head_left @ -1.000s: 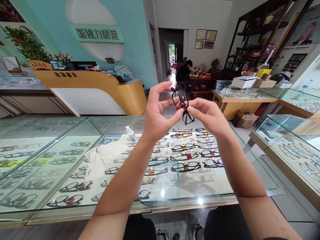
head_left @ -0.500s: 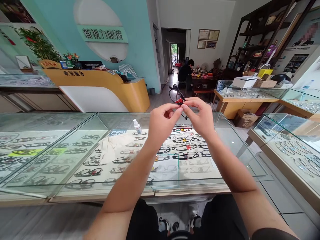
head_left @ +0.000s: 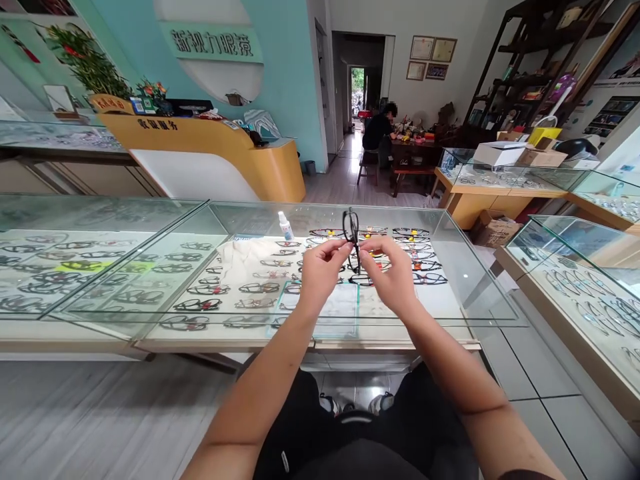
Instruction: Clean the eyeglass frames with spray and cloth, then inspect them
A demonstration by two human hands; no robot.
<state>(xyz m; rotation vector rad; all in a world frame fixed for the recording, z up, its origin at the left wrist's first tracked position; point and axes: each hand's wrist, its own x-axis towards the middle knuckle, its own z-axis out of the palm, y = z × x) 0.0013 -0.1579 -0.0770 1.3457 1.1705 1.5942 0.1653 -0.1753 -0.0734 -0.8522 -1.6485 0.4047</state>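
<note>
A dark pair of glasses is held up over the glass display case, turned so that its frame looks narrow. My left hand pinches it from the left with thumb and forefinger. From the right, the fingertips of my right hand grip it too. Beneath and around my hands, rows of glasses lie on the white surface. A white cloth and a small white spray bottle are to the left of my hands.
Another glass case stands at the right. Beyond the near case is a yellow counter. A person sits at a dark table at the back. White and brown boxes rest on the far right case.
The view has tilted down. My hands sit lower over the case, and the glasses have turned from slanted to nearly upright. The red patch on them no longer shows.
</note>
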